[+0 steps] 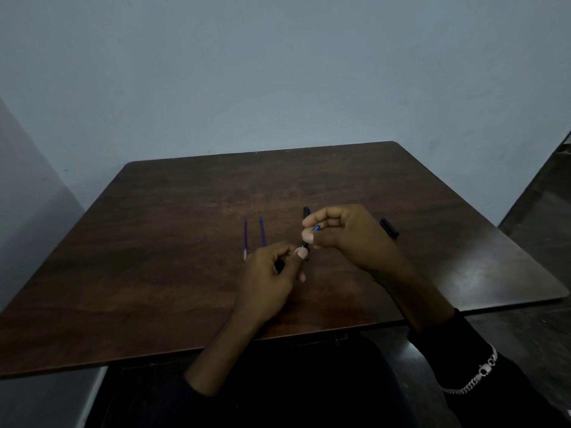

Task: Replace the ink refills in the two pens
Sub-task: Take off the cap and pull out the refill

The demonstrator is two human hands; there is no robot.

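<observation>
My left hand point(272, 273) grips a black pen barrel point(303, 244) above the middle of the brown table point(154, 257). My right hand point(343, 233) pinches a thin blue refill point(316, 227) just above the barrel's open end. A black pen part point(306, 213) stands out behind my right fingers; I cannot tell whether it lies on the table or is held. A second black pen point(388, 227) lies on the table, partly hidden behind my right hand. Two blue refills point(245, 234) point(262, 231) lie side by side left of my hands.
The table stands against a pale blue wall point(278, 72). Its right edge point(525, 257) borders dark floor. A silver chain bracelet point(475, 378) sits over my dark right sleeve. The light is dim.
</observation>
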